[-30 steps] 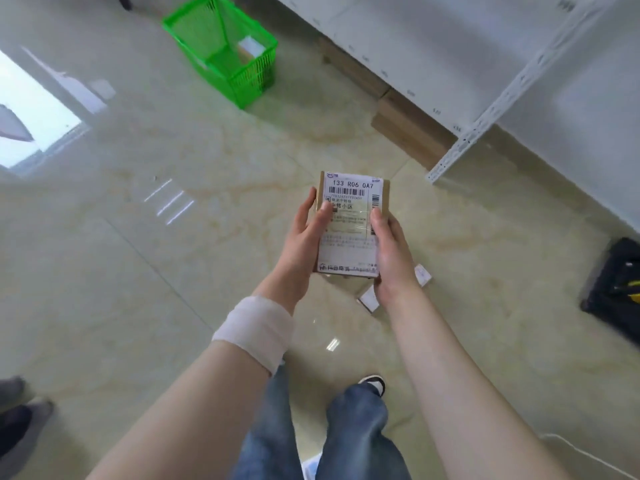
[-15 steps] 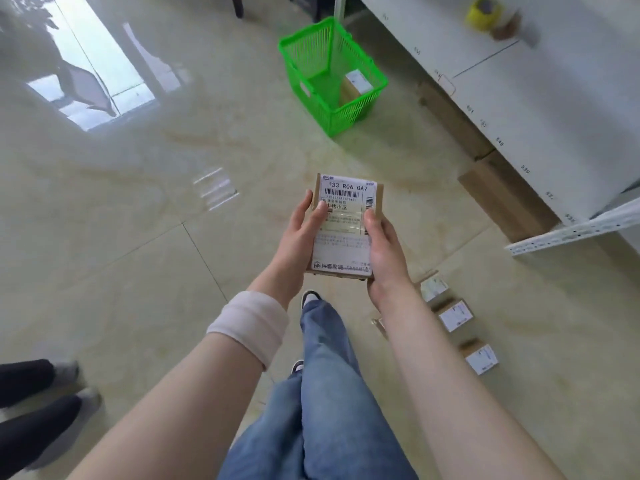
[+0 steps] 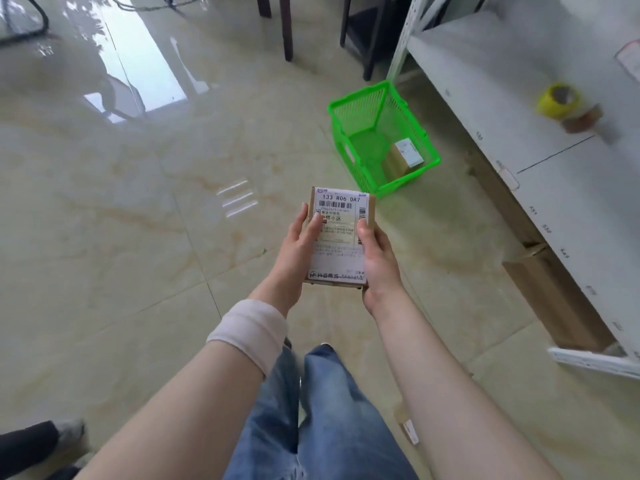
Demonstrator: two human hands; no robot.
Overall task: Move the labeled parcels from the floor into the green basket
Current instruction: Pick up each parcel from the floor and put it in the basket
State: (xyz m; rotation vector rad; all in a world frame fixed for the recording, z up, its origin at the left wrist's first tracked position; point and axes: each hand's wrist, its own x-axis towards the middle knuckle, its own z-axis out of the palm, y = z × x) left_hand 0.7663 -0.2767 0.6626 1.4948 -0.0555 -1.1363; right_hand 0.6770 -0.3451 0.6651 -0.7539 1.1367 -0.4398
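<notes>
Right, labeled parcel (image 3: 341, 237) is held up off the floor (image 3: 121, 237) in front of the person, between both hands; a flat brown box with the white label facing up; long axis runs away from the person, the "133 R06 0A7" end farthest from them and pointing roughly toward the green basket (image 3: 360, 105); label text reads upright from the head view; parcel lies near level.

Left hand (image 3: 294, 251) grips the left long edge, thumb on the label, the other fingers (image 3: 304, 214) wrapped under the side; right hand (image 3: 379, 265) grips the right long edge the same way, thumb on top, the rest hidden underneath; both sets of fingers are clamped on the parcel. A pale wrist wrap (image 3: 249, 330) sits on the left forearm.

Green basket stands on the floor beyond the parcel and to the right, just beside the white shelf unit (image 3: 502, 81); parcel is short of it, not over the rim; inside, one brown box with a white label (image 3: 403, 159) leans against the right wall; rest of the basket bottom shows green.

On the shelf: a yellow tape roll (image 3: 557, 100) with a brown roll (image 3: 581, 121) next to it, both blurred; a cardboard carton (image 3: 550, 299) sits under the shelf; one small labeled parcel (image 3: 408, 427) lies on the floor by the right forearm.
</notes>
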